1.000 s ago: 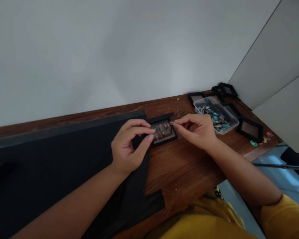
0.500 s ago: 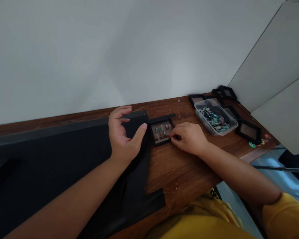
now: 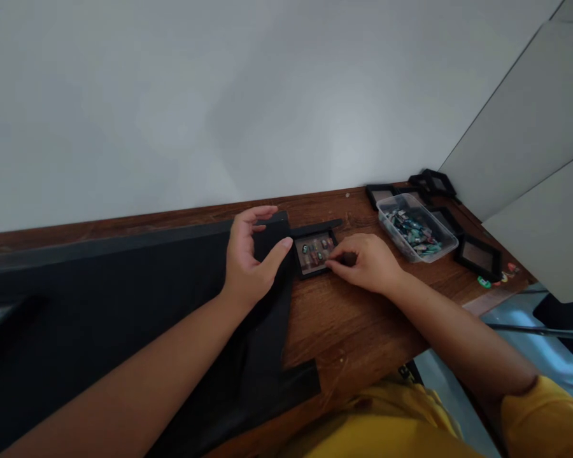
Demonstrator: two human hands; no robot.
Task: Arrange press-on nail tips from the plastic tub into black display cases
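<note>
A shallow black frame-like box [image 3: 314,271] lies on the brown wood table with its lid [image 3: 318,227] swung back behind it. Several small shiny coloured pieces [image 3: 317,257] sit in rows inside. At the box's right side, my right hand [image 3: 370,262] has thumb and forefinger pinched together over the edge; whatever is between the fingertips is hidden or too small to name. My left hand [image 3: 253,257] hovers at the left of the box, palm turned toward it, fingers curved apart from the thumb, holding nothing.
A clear plastic tub [image 3: 451,249] of teal and dark pieces [image 3: 415,232] stands to the right. Several black boxes surround it, one near the right end [image 3: 480,254]. Small coloured bits [image 3: 484,282] lie by the table edge. A black mat [image 3: 124,305] covers the left.
My left hand has shifted right, closer to the box. My right hand stays pinched at the box's right side, its fingers slightly lower. The view has tilted a little.
</note>
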